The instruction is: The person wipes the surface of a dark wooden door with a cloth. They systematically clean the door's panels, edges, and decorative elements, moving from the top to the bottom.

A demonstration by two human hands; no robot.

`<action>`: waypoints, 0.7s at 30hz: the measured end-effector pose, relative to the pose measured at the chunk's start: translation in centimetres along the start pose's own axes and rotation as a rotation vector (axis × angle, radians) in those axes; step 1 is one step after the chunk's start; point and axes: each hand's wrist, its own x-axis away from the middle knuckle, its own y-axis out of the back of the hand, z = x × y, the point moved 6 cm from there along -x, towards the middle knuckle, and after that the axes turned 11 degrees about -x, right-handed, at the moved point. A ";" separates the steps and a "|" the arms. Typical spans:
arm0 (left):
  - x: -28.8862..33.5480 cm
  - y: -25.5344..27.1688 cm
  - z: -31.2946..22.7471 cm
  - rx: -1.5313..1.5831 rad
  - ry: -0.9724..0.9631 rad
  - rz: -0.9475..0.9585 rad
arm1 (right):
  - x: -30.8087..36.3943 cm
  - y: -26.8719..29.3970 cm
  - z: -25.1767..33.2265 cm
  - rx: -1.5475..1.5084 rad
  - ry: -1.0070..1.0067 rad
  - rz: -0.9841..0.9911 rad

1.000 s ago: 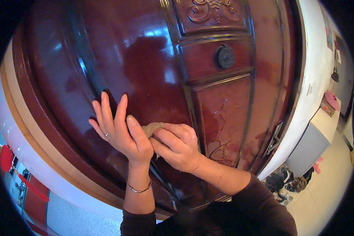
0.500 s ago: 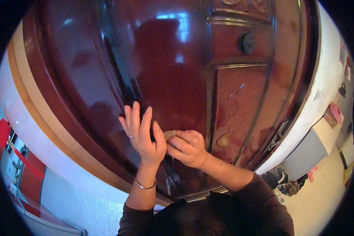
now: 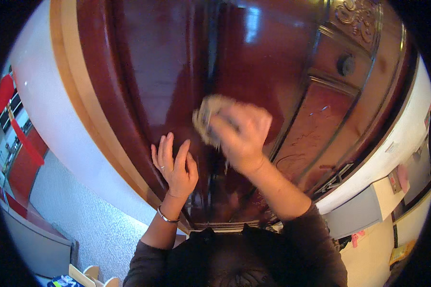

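Observation:
A glossy dark red door (image 3: 258,62) with raised panels and gilt trim stands in front of me. My right hand (image 3: 244,131) is closed round a crumpled tan cloth (image 3: 207,117), smeared a little by motion, at the door's middle panel. Whether the cloth presses on the surface is hard to tell. Lower and to the left, my left hand (image 3: 176,165) is open beside the door's moulding, fingers up and apart, with nothing in it. A ring and a bracelet (image 3: 167,216) show on that hand and wrist.
A round dark knob (image 3: 345,64) sits at the door's upper right. Orange-tan trim (image 3: 76,91) and a white wall (image 3: 38,95) border the left side. To the right stands a grey-and-white cabinet (image 3: 357,217). Wooden pieces (image 3: 88,276) lie at the lower left.
My right hand has moved up and away from the left hand, carrying the cloth, which now shows larger. The left hand stays low and open. My view has shifted, so the door sits further right.

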 end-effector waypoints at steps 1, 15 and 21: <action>0.0 0.0 0.1 0.007 0.000 0.006 | -2.5 -0.1 -0.9 -0.028 0.009 -0.111; 3.8 -1.3 3.8 0.342 0.034 -0.129 | 5.3 -5.7 6.8 -0.150 0.121 0.251; 5.8 -1.3 3.8 0.461 0.109 -0.076 | 8.1 -6.1 7.4 -0.162 0.124 0.235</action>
